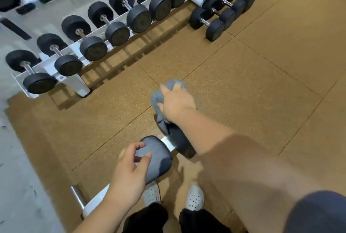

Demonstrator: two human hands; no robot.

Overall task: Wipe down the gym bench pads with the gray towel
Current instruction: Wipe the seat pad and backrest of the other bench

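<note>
A person's right hand (177,101) grips a bunched gray towel (159,97), fingers curled over the cloth and pressing it onto the far end of a dark roller pad (182,145); one end of the towel hangs down the pad's side. The left hand (131,169) is held over the near edge of a flat black pad (159,159), its fingers loosely bent and holding nothing; whether the fingertips touch the pad cannot be told. A short metal bracket (167,143) joins the two pads, and a white frame (93,202) with a chrome end runs under the left forearm. Below the pads, two white perforated shoes (194,197) stand on the brown speckled rubber floor (262,75), with dark trouser legs above them. Across the floor, well apart from the hands, black dumbbells (116,32) sit in a row on a white rack (80,85) that runs diagonally to the upper right. More dumbbells rest at the rack's far end.
</note>
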